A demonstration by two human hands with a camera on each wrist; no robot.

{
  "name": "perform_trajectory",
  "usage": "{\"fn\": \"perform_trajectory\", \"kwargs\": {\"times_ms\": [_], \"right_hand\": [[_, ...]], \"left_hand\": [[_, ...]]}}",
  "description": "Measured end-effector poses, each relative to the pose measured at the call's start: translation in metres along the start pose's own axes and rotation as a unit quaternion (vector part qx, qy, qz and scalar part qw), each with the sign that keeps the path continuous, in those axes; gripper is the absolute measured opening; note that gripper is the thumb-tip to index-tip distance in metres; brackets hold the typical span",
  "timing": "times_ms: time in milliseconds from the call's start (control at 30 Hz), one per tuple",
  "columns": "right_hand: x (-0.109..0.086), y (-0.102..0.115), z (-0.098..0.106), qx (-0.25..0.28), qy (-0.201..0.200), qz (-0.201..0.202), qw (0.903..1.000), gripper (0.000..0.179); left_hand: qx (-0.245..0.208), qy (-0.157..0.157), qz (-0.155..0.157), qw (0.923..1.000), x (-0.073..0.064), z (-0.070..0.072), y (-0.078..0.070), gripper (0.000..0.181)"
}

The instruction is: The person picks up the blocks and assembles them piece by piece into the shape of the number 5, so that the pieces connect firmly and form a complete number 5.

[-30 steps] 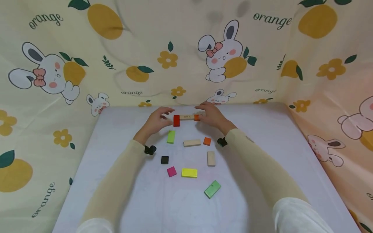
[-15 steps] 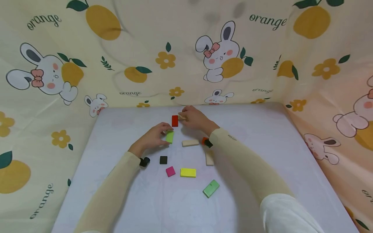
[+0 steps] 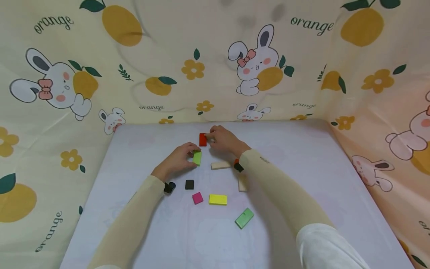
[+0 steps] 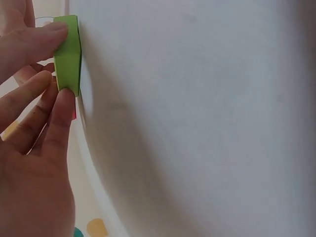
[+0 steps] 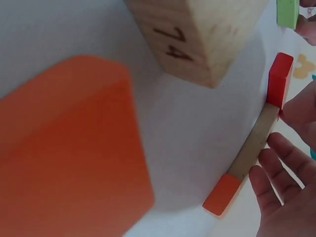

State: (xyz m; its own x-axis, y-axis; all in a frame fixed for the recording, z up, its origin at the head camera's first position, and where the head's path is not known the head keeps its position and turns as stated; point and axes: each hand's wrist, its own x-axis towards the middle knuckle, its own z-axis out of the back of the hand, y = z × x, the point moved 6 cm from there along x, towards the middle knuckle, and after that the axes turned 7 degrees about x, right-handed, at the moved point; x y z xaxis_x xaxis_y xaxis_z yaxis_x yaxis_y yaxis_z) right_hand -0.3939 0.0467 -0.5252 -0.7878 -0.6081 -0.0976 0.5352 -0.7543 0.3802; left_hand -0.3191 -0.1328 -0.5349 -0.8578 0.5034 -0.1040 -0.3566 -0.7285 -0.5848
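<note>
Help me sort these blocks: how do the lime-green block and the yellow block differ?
The lime-green block is gripped by the left hand, while the yellow block lies untouched. In the head view, the lime-green block's long side runs away from the person; the yellow block's runs crosswise. Both are rectangular.

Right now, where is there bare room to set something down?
The table is bare outside both sleeves, and between them, nearer than the pink block, left of the green block. Crowded: around left hand, lime block, red block and right hand.
</note>
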Motion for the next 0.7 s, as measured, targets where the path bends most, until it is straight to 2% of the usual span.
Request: {"fn": "perform_trajectory", "kwargs": {"times_ms": [233, 500, 700], "right_hand": [[-0.001, -0.002, 0.003, 0.014, -0.005, 0.002, 0.9999, 0.050], [0.001, -0.006, 0.000, 0.015, 0.005, -0.002, 0.9999, 0.051], [0.001, -0.005, -0.002, 0.016, 0.003, -0.001, 0.9999, 0.051]], "left_hand": [[0.008, -0.011, 0.010, 0.9999, 0.009, 0.001, -0.005, 0.058], [0.037, -0.013, -0.002, 0.9992, 0.029, 0.003, -0.008, 0.056], [0.054, -0.015, -0.013, 0.9983, 0.037, 0.003, -0.010, 0.055]]}}
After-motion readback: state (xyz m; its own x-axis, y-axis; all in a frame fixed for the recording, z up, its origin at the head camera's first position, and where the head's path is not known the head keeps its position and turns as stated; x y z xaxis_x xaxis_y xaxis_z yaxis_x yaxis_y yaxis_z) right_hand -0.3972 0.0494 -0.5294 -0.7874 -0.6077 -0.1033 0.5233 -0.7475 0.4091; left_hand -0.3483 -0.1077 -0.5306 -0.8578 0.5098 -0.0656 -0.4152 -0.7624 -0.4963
